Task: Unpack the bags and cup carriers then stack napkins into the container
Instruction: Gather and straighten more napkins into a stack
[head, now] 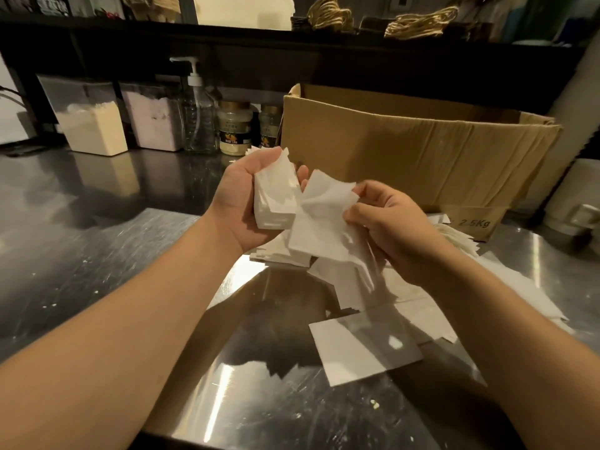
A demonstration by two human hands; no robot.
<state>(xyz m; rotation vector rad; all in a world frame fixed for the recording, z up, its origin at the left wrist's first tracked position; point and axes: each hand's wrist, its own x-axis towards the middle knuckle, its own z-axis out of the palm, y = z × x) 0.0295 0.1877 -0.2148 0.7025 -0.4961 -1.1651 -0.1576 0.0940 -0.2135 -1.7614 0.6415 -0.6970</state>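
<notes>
Both hands up w/ napkins over steel tabletop [97, 261].
L hand [240, 203] clenched round a squared napkin stack [276, 203], fingers wrapped behind it. R hand [389, 222] pinches loose napkin sheets [324, 228] beside stack, touching it. More napkins [363, 349] scattered on tabletop below; open cardboard box [406, 157] just behind.

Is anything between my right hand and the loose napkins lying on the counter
Nothing visible. The right hand already pinches one loose napkin, and the napkin pile lies directly beneath it on the counter. The left hand holds a squared stack. No napkin container is recognisable in view.
</notes>
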